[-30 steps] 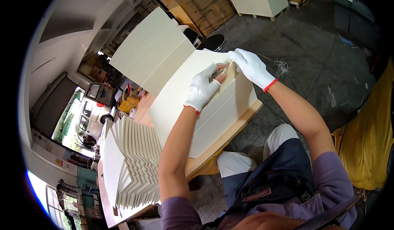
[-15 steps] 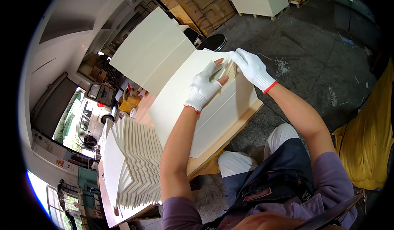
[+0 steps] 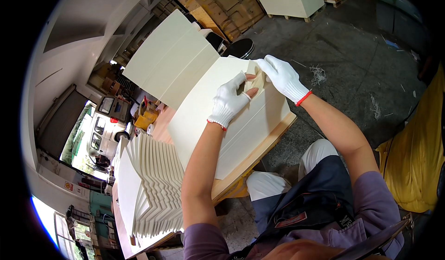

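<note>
A tall stack of cream-white cardboard sheets [image 3: 199, 102] lies in front of me, with scored lines along its near part. Both my hands wear white knit gloves with red cuffs. My left hand [image 3: 230, 98] is over the top sheet near its far right corner; its bare thumb and forefinger tips close on a pale beige, crumpled strip [image 3: 258, 77]. At that corner my right hand [image 3: 279, 77] curls its fingers over the end of the strip and the sheet's edge. What its fingertips grip is partly hidden.
A wooden board [image 3: 282, 126] lies under the stack. Fanned folded sheets [image 3: 155, 186] stand at the left on the table, and a large creased sheet [image 3: 171, 58] rises behind. A round black stool [image 3: 242, 48] stands beyond. Yellow cloth [image 3: 412, 162] hangs at the right.
My left thumb and forefinger have drawn closer together on the beige strip, which now shows more crumpled between the hands. My right hand has shifted slightly left.
</note>
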`<state>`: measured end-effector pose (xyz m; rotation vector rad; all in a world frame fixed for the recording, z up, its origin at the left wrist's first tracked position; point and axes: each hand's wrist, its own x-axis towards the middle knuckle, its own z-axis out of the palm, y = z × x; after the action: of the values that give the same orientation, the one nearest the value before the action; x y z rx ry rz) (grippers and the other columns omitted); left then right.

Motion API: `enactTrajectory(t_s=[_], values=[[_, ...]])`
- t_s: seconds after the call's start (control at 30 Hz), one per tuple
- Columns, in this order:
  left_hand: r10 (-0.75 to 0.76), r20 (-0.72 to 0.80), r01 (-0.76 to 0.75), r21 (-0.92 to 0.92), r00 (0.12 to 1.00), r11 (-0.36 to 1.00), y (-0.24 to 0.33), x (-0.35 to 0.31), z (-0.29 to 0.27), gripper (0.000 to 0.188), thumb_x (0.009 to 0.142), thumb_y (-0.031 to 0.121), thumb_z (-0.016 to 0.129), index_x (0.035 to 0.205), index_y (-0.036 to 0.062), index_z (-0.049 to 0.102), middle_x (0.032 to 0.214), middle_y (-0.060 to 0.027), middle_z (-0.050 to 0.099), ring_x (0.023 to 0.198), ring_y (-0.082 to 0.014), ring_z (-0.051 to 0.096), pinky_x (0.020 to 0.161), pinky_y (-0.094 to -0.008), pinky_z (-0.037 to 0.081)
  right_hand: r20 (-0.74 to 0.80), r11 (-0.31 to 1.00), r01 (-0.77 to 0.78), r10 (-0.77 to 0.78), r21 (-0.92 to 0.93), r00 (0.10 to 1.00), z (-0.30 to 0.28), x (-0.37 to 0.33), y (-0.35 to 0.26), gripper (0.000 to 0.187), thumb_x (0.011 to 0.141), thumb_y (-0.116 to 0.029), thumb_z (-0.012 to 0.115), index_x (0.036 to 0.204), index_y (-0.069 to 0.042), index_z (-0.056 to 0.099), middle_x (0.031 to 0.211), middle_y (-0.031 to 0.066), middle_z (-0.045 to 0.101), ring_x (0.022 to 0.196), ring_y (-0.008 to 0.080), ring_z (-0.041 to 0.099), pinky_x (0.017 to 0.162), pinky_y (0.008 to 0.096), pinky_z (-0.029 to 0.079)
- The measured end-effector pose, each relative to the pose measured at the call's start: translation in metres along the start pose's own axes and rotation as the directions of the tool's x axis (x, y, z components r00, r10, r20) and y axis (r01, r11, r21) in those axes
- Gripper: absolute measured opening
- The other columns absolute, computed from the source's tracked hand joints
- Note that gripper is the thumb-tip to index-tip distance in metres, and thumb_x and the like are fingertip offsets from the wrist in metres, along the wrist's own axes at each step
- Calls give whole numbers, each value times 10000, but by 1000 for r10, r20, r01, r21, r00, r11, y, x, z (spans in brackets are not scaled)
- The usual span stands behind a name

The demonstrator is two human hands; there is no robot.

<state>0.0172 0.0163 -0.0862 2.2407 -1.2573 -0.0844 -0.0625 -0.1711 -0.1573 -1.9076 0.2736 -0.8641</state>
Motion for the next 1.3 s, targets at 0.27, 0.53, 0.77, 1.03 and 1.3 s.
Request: enactTrajectory(t_s=[0.27, 0.53, 0.77, 1.03, 1.3], values=[[7, -22, -9, -95, 1000, 995, 8, -3, -2, 331, 998, 148, 681, 1324, 106, 709, 832, -11, 565, 803, -121, 532, 769, -292, 475, 4, 1000, -26, 26, -3, 1000, -2, -1, -3, 607, 1083, -606, 427, 1053, -50, 668, 875, 167, 686, 871, 340, 682, 792, 446, 497], [37, -26, -37, -14, 999, 999, 3, -1, -1, 321, 1037, 136, 596, 1337, 122, 708, 923, -57, 652, 851, -142, 575, 828, -290, 499, -2, 1000, -9, 9, -1, 1000, 1, 0, 1, 651, 1074, -659, 422, 999, -43, 615, 821, 162, 642, 804, 340, 642, 757, 447, 479], [13, 9, -14, 15, 1000, 1000, 13, -4, -3, 321, 1023, 173, 653, 1336, 130, 710, 925, -69, 694, 866, -120, 621, 824, -294, 518, -12, 1000, -24, 24, 5, 1000, 1, 0, 2, 632, 1077, -645, 437, 965, -45, 598, 804, 160, 628, 790, 344, 636, 751, 452, 478], [-9, -13, 10, 55, 1000, 998, 6, -1, -2, 344, 1005, 174, 681, 1349, 156, 696, 1055, -99, 757, 916, -185, 685, 876, -326, 538, -33, 999, -11, 13, 34, 999, 2, -2, 0, 564, 1078, -588, 497, 975, -42, 596, 808, 156, 628, 772, 331, 624, 740, 442, 480], [40, 20, -41, 72, 999, 997, -2, 1, -1, 404, 953, 300, 744, 1347, 228, 694, 1145, -149, 769, 1017, -310, 745, 920, -398, 558, -34, 999, -25, 26, 42, 999, 2, -3, -2, 537, 1083, -557, 505, 972, -39, 592, 810, 157, 630, 766, 317, 628, 732, 431, 482]])
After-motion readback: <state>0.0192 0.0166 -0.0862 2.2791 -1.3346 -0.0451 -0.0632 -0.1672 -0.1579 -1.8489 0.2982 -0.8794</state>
